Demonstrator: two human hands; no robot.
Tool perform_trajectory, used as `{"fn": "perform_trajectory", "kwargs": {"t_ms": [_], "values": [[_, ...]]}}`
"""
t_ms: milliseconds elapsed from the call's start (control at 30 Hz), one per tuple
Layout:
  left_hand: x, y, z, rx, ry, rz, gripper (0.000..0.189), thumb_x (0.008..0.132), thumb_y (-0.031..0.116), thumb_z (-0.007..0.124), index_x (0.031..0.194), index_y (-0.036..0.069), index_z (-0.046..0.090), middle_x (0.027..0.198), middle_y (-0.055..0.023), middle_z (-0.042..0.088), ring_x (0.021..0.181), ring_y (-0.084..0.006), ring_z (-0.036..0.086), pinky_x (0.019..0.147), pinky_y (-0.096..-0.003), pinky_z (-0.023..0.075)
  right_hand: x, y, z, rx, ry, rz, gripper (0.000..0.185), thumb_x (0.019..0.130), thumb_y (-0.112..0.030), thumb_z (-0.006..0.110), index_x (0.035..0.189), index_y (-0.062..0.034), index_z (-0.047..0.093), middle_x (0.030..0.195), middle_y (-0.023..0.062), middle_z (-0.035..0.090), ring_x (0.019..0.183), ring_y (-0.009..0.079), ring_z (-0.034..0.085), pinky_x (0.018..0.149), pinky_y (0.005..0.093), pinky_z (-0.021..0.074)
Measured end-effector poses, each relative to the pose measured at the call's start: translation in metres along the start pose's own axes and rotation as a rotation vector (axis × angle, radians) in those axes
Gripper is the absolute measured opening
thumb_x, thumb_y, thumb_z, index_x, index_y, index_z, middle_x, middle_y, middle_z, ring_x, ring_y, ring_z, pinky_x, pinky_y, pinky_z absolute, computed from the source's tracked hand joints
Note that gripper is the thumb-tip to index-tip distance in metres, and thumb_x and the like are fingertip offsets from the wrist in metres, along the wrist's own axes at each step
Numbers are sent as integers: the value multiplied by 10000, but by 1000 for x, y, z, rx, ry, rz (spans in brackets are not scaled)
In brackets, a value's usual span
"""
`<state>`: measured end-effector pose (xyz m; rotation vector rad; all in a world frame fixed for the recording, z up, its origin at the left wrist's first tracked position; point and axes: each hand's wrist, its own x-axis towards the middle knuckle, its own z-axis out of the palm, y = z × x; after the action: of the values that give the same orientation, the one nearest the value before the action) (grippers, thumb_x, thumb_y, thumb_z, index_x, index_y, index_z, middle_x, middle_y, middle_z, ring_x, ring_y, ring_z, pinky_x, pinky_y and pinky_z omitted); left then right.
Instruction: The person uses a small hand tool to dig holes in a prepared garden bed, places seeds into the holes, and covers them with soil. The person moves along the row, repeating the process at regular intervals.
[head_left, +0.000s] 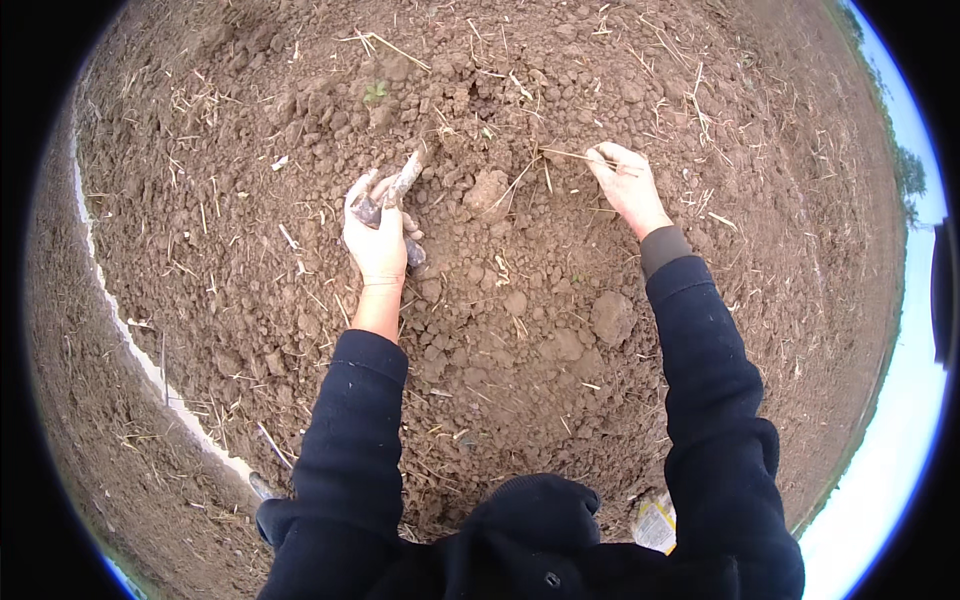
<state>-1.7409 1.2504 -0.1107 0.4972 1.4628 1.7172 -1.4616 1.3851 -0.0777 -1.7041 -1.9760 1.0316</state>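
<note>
My left hand (377, 232) is closed round a short, dirt-smeared pale stick-like tool (406, 177), whose tip points up and away over the loose brown soil (480, 300). Dark rounded pieces show at its palm and below its fingers; I cannot tell what they are. To the right, my right hand (624, 176) pinches thin dry straw stalks (570, 154) between thumb and fingertips, with their far ends reaching left just above the ground. Between the hands lies a large soil clod (486, 191).
Another big clod (613, 318) lies below my right hand. A white line (120, 319) runs along the soil at left. Near my right elbow is a white and yellow printed packet (655, 525). A small green seedling (375, 92) grows beyond my left hand.
</note>
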Motion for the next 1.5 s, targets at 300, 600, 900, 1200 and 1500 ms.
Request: {"fn": "perform_trajectory", "kwargs": {"t_ms": [300, 600, 900, 1200, 1500], "values": [[7, -2, 7, -52, -28, -21, 360, 894, 11, 522, 1239, 11, 416, 1100, -133, 609, 500, -98, 539, 418, -235, 480, 128, -44, 19, -473, 94, 171, 543, 785, -277, 617, 1274, -67, 509, 1322, 273, 413, 1159, 374, 506, 952, 413, 447], [6, -2, 0, -52, -25, -35, 374, 890, 15, 535, 1245, 14, 420, 1098, -132, 607, 498, -97, 540, 416, -235, 477, 73, -49, -10, -206, 37, -41, 301, 806, -239, 670, 1030, -39, 650, 976, 137, 668, 869, 230, 639, 803, 343, 490], [7, -3, 0, -44, -16, -24, 354, 895, 18, 536, 1231, 0, 425, 1096, -148, 602, 492, -102, 541, 415, -238, 475, 129, -46, 35, -429, 110, -83, 380, 772, -322, 718, 1044, -65, 650, 1000, 140, 660, 972, 291, 620, 849, 373, 482], [7, -5, -2, -11, -15, -12, 373, 897, 73, 563, 1242, 7, 438, 1090, -131, 610, 525, -92, 521, 428, -242, 481, 128, -27, 42, -477, 310, -311, 190, 818, -156, 653, 976, -51, 668, 883, 156, 673, 829, 288, 642, 758, 356, 492], [8, -5, 2, -56, -13, -22, 362, 895, 24, 544, 1234, 6, 418, 1070, -127, 616, 490, -97, 536, 404, -236, 468, 109, -25, 12, -256, 615, -296, 191, 825, -217, 640, 858, -28, 633, 820, 174, 647, 804, 348, 618, 748, 396, 485]]}}
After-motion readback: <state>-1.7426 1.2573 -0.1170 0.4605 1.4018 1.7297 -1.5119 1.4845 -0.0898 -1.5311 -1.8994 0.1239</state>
